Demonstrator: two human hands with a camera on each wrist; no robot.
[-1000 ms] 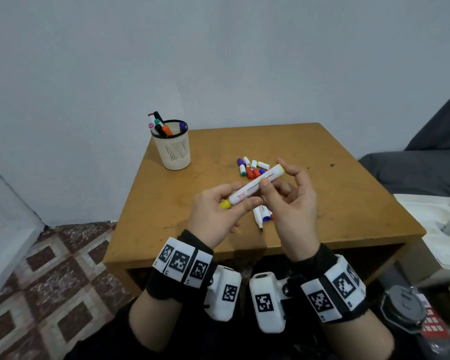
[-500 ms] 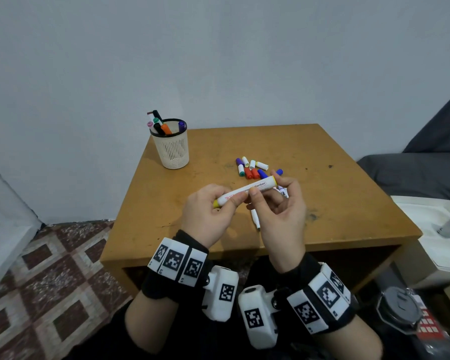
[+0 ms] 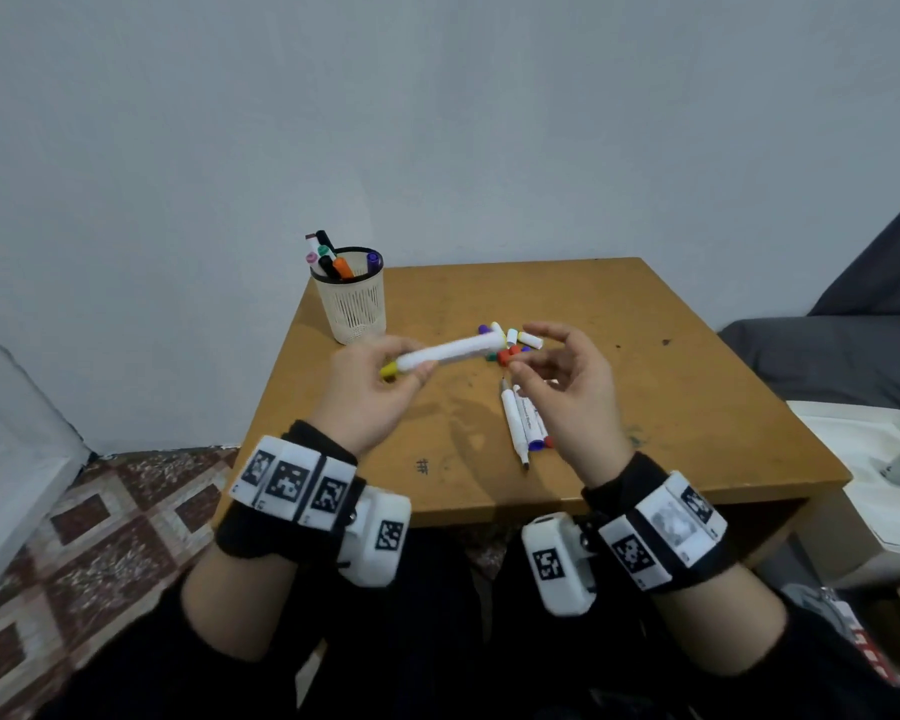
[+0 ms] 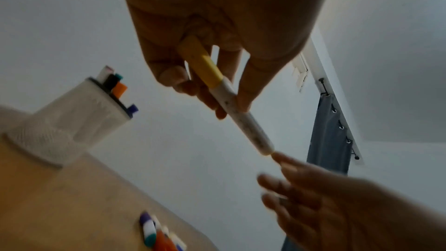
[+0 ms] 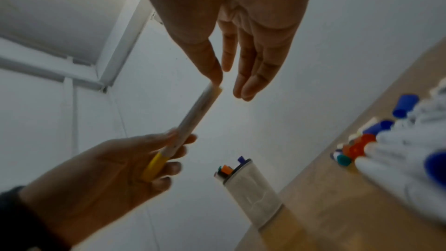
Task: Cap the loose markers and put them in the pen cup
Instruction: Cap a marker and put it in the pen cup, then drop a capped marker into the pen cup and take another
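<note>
My left hand (image 3: 414, 368) pinches a white marker (image 3: 448, 351) near its yellow cap, which points left; the shaft reaches right, above the table. In the left wrist view the left hand's fingers (image 4: 243, 91) curl round the marker (image 4: 241, 119). My right hand (image 3: 533, 356) is open with straight fingers; its thumb tip (image 5: 216, 75) is right at the marker's far end (image 5: 212, 93). The white mesh pen cup (image 3: 354, 298) stands at the table's back left and holds several capped markers. Loose caps (image 3: 510, 345) lie mid-table. Loose markers (image 3: 520, 423) lie under the right hand.
The wooden table (image 3: 671, 407) stands against a pale wall. A dark sofa (image 3: 827, 356) and a white box (image 3: 879, 485) are on the right. Patterned floor tiles (image 3: 100, 537) show on the left. The cup (image 5: 251, 196) and caps (image 5: 357, 148) also appear in the right wrist view.
My right hand has let go of the marker and spread its fingers. The left hand alone holds the marker now and has carried it a little left and farther from me.
</note>
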